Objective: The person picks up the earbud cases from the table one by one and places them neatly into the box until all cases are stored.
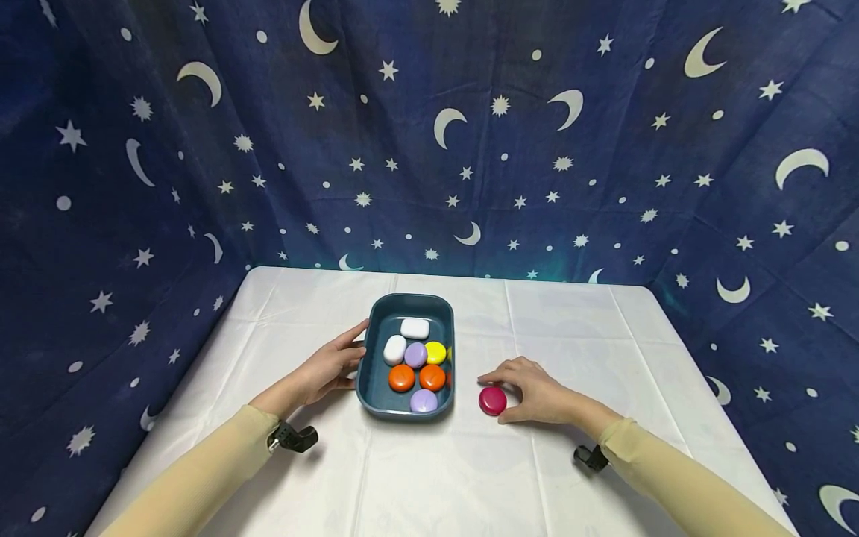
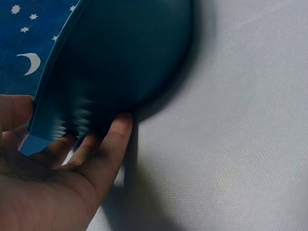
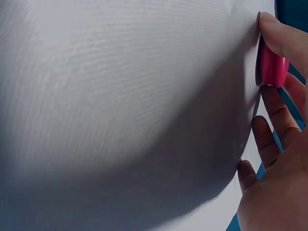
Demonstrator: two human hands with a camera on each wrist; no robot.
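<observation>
A dark teal tray [image 1: 384, 319] with rounded corners stands on the white table. My left hand [image 1: 321, 375] touches its left side with fingers spread along the outer wall; in the left wrist view the fingertips rest against the tray wall [image 2: 139, 43]. To the right of the tray lies a glossy crimson disc [image 1: 493, 401], flat on the cloth. My right hand [image 1: 537, 393] pinches the disc between thumb and fingers; the right wrist view shows the thumb over one side of the disc [image 3: 274, 67], hiding part of it.
Inside the tray lie white pieces [image 1: 414, 328], purple discs [image 1: 423, 401], orange discs [image 1: 401, 378] and a yellow disc [image 1: 435, 353]. The white cloth [image 1: 429, 485] covers the table. A dark blue curtain [image 1: 403, 134] with moons and stars hangs behind and at both sides.
</observation>
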